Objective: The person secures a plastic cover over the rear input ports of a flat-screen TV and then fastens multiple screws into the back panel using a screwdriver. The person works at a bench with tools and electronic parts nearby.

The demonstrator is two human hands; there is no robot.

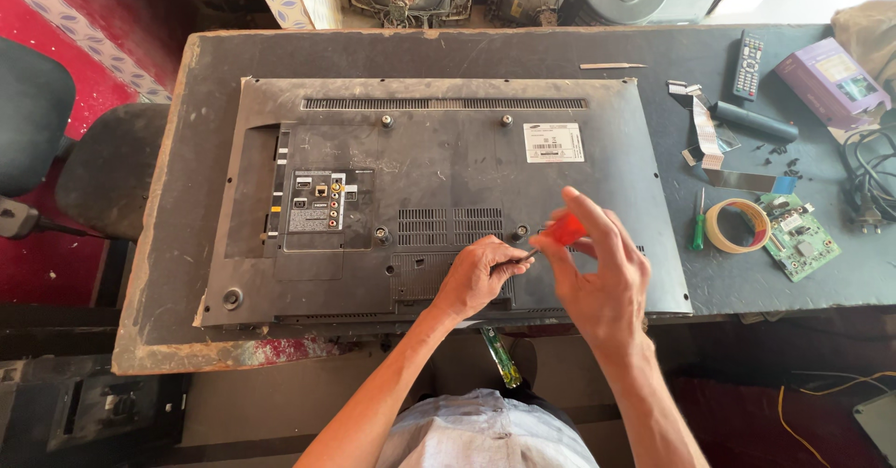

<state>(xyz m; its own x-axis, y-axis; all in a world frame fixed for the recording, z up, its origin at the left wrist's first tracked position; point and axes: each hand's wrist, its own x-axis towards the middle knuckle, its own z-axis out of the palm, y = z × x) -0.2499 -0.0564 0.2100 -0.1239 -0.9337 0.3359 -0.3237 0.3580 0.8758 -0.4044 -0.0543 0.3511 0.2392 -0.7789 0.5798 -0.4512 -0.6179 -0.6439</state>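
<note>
A flat television lies face down on the table, its dark grey back cover (439,169) up, with a port panel at the left and a white sticker at the upper right. My right hand (597,277) grips the red handle of a screwdriver (563,231) over the cover's lower middle. My left hand (478,277) pinches the screwdriver's metal shaft near its tip, resting on the cover beside a vent grille. The tip itself is hidden by my fingers.
To the right on the dark table (187,272) lie a green screwdriver (698,221), a tape roll (737,225), a green circuit board (796,237), ribbon cables, a remote (748,64), a purple box (831,81) and black cords. A yellow-green screwdriver (500,358) hangs below the table edge.
</note>
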